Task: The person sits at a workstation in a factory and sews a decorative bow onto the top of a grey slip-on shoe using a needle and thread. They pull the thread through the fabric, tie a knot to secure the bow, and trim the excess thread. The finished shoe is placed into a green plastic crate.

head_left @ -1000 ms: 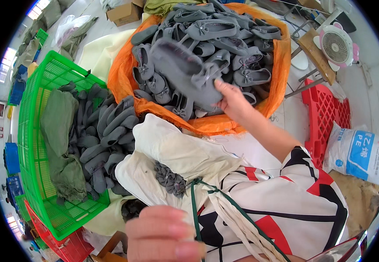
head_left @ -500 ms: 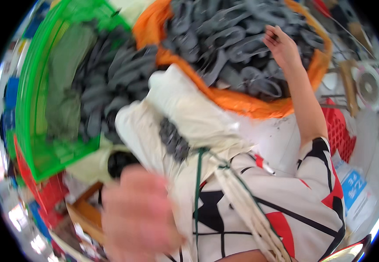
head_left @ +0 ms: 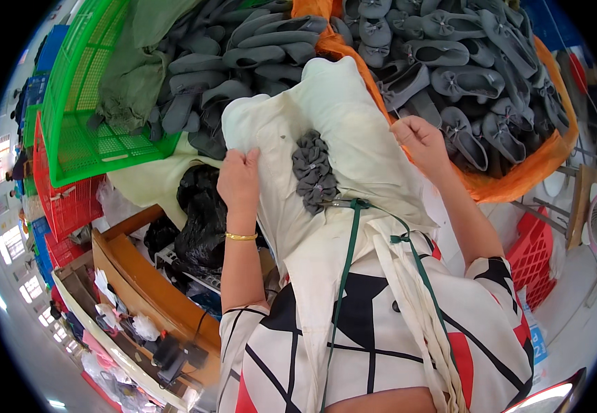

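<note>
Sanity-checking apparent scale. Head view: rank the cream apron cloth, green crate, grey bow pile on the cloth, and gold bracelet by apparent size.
1. cream apron cloth and green crate: look alike in spread, and the cloth lies nearer, so unranked
2. grey bow pile
3. gold bracelet

Bow pile (head_left: 314, 172) on apron (head_left: 353, 138); crate (head_left: 85, 103) left, shoe bin (head_left: 519, 179) probably right.
</note>
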The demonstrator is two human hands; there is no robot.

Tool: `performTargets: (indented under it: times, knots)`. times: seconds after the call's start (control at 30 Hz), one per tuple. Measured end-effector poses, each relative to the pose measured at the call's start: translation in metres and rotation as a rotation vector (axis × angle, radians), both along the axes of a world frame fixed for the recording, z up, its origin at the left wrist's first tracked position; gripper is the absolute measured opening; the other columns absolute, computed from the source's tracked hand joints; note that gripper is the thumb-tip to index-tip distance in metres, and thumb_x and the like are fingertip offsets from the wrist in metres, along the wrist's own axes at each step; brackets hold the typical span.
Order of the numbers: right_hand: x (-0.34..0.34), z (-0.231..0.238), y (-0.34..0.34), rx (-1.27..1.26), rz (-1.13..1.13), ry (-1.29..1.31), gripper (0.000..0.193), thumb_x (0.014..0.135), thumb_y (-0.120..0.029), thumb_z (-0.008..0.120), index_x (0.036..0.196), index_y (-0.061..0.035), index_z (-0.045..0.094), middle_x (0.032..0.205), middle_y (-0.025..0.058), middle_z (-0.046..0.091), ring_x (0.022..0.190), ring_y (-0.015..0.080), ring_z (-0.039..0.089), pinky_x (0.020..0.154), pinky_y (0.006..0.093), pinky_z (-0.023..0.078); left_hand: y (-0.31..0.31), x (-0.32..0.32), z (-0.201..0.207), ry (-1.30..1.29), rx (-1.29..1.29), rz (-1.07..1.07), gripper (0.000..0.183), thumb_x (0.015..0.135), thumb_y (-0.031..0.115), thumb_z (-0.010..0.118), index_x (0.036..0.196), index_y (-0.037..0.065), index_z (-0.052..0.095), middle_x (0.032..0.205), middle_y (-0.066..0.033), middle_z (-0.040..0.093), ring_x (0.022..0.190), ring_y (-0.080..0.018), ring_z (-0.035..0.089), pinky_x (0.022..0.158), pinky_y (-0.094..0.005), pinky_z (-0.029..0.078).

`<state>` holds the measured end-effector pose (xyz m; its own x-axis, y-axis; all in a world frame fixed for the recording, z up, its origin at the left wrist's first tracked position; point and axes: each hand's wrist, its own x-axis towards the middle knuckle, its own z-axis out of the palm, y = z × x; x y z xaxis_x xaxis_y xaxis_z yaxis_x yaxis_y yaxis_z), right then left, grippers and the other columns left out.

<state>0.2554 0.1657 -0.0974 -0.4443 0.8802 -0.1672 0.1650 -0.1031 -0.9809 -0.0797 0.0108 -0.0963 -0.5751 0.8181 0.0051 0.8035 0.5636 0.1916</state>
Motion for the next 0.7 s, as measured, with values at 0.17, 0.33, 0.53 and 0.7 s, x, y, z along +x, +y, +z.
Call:
performTargets:
  times: [0.17, 0.33, 0.53, 0.7]
  knots:
    - [-0.032, 0.028, -0.017, 0.313, 0.154, -0.178, 0.017, 0.094, -0.016, 0.065, 0.095, 0.0007, 0.067, 0.083, 0.0077, 0.063, 0.075, 0.0182, 0.059, 0.068, 0.0294, 0.047, -0.013, -0.016, -0.011, 0.129, 0.144, -0.118, 0.033, 0.098, 0.038, 0.055, 0.085, 0.008, 0.049, 0.069, -0.0142, 0.060, 0.065, -0.0372, 0.062, 0.056, -0.0481, 0.049]
    - [-0.040, 0.039, -0.030, 0.367, 0.276, -0.210, 0.015, 0.092, -0.015, 0.065, 0.094, 0.0002, 0.067, 0.084, 0.0126, 0.064, 0.076, 0.0274, 0.061, 0.068, 0.0333, 0.048, -0.024, -0.033, 0.004, 0.322, 0.061, -0.014, 0.030, 0.096, 0.034, 0.059, 0.084, 0.008, 0.048, 0.075, -0.0109, 0.060, 0.073, -0.0339, 0.063, 0.058, -0.0462, 0.051]
    - [-0.050, 0.033, -0.041, 0.357, 0.326, -0.208, 0.014, 0.092, -0.014, 0.065, 0.093, -0.0003, 0.066, 0.082, 0.0121, 0.063, 0.075, 0.0274, 0.060, 0.067, 0.0344, 0.048, -0.017, 0.026, 0.031, -0.059, 0.274, -0.204, 0.031, 0.092, 0.037, 0.063, 0.088, 0.007, 0.060, 0.081, -0.0097, 0.063, 0.078, -0.0316, 0.062, 0.064, -0.0444, 0.050]
    - [-0.054, 0.036, -0.047, 0.397, 0.378, -0.211, 0.013, 0.092, -0.014, 0.065, 0.092, -0.0010, 0.066, 0.080, 0.0123, 0.061, 0.073, 0.0290, 0.059, 0.067, 0.0359, 0.048, -0.024, 0.063, 0.035, -0.301, 0.083, -0.240, 0.033, 0.088, 0.037, 0.070, 0.080, 0.005, 0.064, 0.075, -0.0090, 0.060, 0.070, -0.0287, 0.060, 0.061, -0.0393, 0.047]
